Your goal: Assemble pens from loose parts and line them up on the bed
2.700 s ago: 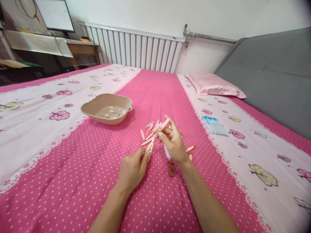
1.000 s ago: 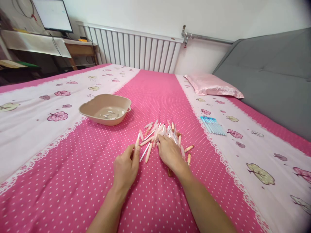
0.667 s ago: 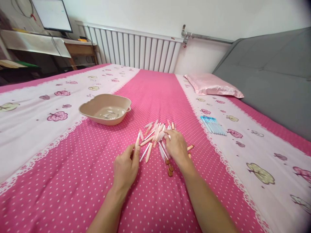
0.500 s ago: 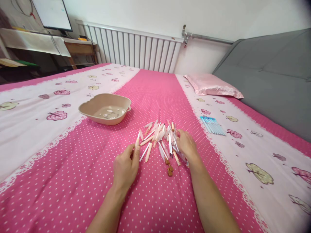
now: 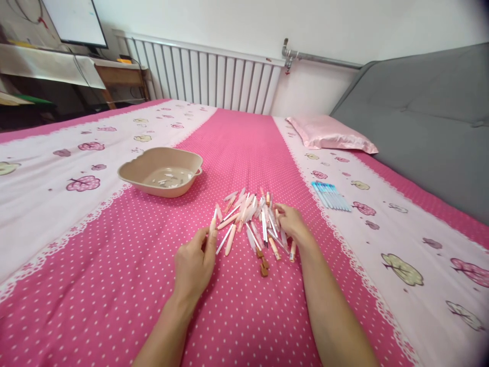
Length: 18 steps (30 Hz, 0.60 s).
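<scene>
My left hand [image 5: 195, 262] pinches a peach pen barrel [image 5: 213, 225] between thumb and fingers, its thin white end pointing up and away. It is just left of a loose pile of pen parts [image 5: 250, 209]: peach barrels, clear pieces and slim white refills lying at all angles. My right hand [image 5: 292, 223] is at the pile's right edge, fingers curled against the parts; what they grip is hidden. A peach barrel [image 5: 292, 252] lies under the right wrist. At the near side of the pile are small brown pieces [image 5: 264, 267].
A beige basin [image 5: 160, 188] with small white bits inside stands to the left on the pink bedspread [image 5: 237, 316]. Right of the pile lies a row of blue-tipped pens [image 5: 331, 197]. Farther back are a pink pillow [image 5: 332, 133], a grey headboard [image 5: 424, 107] and a radiator [image 5: 206, 76].
My right hand has shifted slightly among the parts at the pile's right edge, and the barrel under its wrist shows more. The left hand keeps hold of its pen barrel. The view has turned slightly.
</scene>
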{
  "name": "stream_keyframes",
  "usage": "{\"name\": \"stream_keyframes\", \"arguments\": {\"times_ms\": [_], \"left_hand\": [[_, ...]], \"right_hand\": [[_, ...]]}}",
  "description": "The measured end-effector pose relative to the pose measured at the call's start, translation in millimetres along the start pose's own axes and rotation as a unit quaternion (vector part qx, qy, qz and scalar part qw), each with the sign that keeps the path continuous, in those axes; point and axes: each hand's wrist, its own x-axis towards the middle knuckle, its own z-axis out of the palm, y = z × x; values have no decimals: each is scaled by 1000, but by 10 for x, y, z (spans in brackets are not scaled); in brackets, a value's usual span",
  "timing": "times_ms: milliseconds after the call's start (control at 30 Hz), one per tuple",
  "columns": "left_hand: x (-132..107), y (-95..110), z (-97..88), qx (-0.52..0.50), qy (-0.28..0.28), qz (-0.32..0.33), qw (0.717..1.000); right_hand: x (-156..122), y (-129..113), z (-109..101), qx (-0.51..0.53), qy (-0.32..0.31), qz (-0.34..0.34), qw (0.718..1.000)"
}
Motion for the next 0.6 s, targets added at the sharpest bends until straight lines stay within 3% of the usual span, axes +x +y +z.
{"name": "stream_keyframes", "arguments": {"times_ms": [233, 600], "left_hand": [[3, 6, -1, 5, -2, 5, 1000], [-9, 17, -23, 8, -5, 6, 1000]], "right_hand": [[-45, -95, 61, 129, -61, 15, 990], [-130, -210, 44, 315, -103, 35, 943]]}}
